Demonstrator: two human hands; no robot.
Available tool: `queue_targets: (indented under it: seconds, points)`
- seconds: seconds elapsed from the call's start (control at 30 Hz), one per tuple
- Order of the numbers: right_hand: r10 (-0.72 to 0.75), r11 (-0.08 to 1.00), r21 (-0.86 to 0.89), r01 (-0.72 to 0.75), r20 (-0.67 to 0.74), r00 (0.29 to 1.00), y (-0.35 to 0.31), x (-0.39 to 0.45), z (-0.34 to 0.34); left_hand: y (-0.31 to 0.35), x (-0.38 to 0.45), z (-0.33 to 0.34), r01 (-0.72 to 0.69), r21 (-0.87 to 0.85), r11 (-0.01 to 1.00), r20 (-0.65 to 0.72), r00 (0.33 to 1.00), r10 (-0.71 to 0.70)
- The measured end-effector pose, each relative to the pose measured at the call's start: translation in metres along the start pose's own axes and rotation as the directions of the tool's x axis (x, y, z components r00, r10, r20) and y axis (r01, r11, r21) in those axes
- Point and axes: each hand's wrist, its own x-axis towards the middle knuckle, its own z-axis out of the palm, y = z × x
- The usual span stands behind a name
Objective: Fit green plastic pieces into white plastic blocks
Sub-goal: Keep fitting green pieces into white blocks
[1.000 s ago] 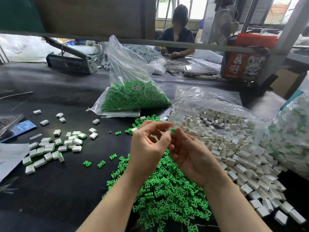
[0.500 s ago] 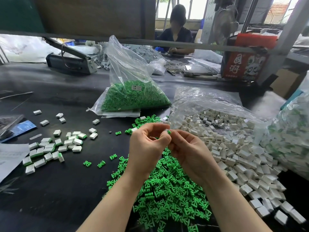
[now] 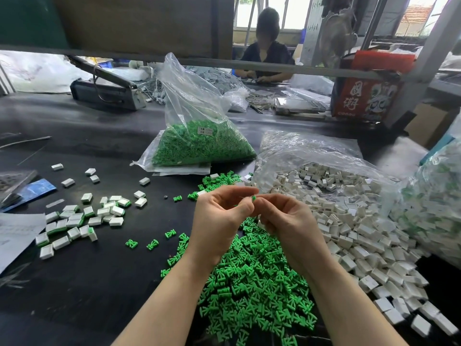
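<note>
Above the green heap [image 3: 252,278], left hand [image 3: 219,221] and right hand [image 3: 287,221] pinch one green piece [image 3: 253,198] (block hidden); next, press it home.

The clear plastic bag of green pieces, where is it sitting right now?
In the head view the clear plastic bag of green pieces stands upright on the black table, left of centre beyond both hands, just left of the open bag of white plastic blocks.

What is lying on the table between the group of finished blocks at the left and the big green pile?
In the head view, three loose green pieces lie on the black table between the finished blocks and the green pile.
</note>
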Motion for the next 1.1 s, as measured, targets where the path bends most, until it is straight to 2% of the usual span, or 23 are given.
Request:
queue_targets:
  seconds: [0.17, 0.4, 0.63, 0.77, 0.97, 1.1]
  points:
    - [0.052, 0.995, 0.083, -0.05, -0.027, 0.998, -0.001, 0.0, -0.001, 0.001, -0.001, 0.002, -0.008, -0.09, 0.996, 0.04, 0.999, 0.011]
    - [0.046, 0.995, 0.088, -0.044, -0.015, 0.999, 0.0, 0.001, -0.002, 0.0, 0.001, 0.0, -0.008, -0.122, 0.993, 0.015, 1.0, 0.01]
    - [-0.064, 0.975, -0.2, 0.095, 0.154, 0.986, -0.003, -0.001, 0.002, -0.001, 0.002, 0.002, -0.02, -0.125, 0.992, -0.026, 1.0, 0.016]
    - [-0.109, 0.957, -0.232, 0.173, 0.265, 0.958, -0.003, -0.003, 0.008, -0.001, 0.001, 0.002, -0.007, -0.12, 0.993, 0.003, 1.0, 0.007]
    - [-0.141, 0.942, -0.262, 0.21, 0.259, 0.956, 0.002, -0.005, 0.009, -0.001, 0.0, 0.003, 0.001, -0.146, 0.989, 0.042, 0.999, 0.005]
    - [-0.203, 0.896, -0.352, 0.271, 0.218, 0.955, 0.006, -0.004, 0.01, 0.0, -0.002, 0.008, 0.007, -0.194, 0.981, 0.052, 0.999, 0.003]
